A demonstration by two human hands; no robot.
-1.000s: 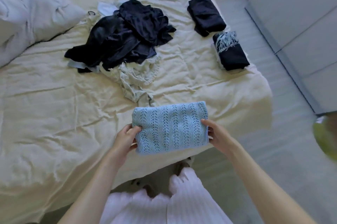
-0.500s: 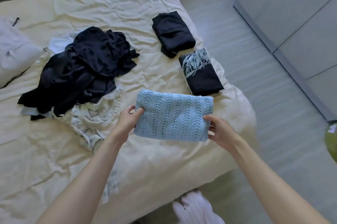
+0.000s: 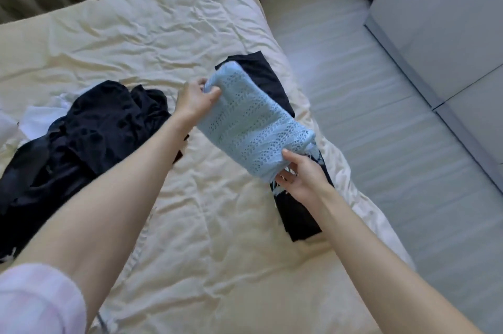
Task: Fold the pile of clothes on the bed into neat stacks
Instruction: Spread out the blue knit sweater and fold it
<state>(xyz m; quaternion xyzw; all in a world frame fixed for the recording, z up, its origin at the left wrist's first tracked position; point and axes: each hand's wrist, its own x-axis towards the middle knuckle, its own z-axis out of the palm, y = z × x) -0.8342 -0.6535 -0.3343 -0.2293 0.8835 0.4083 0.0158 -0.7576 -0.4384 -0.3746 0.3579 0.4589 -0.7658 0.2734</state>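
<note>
Across the cream bed point(image 3: 168, 42), your left hand point(image 3: 194, 98) and right hand point(image 3: 302, 177) each keep a closed grip on opposite ends of the folded blue knit point(image 3: 253, 121), holding it flat above the dark folded stacks point(image 3: 298, 214).

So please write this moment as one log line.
left hand: grips blue knit | right hand: grips it | held over dark folded clothes

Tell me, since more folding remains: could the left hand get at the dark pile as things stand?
Probably not right away: the left hand grips the blue knit. The dark pile lies uncovered just beside that forearm.
</note>
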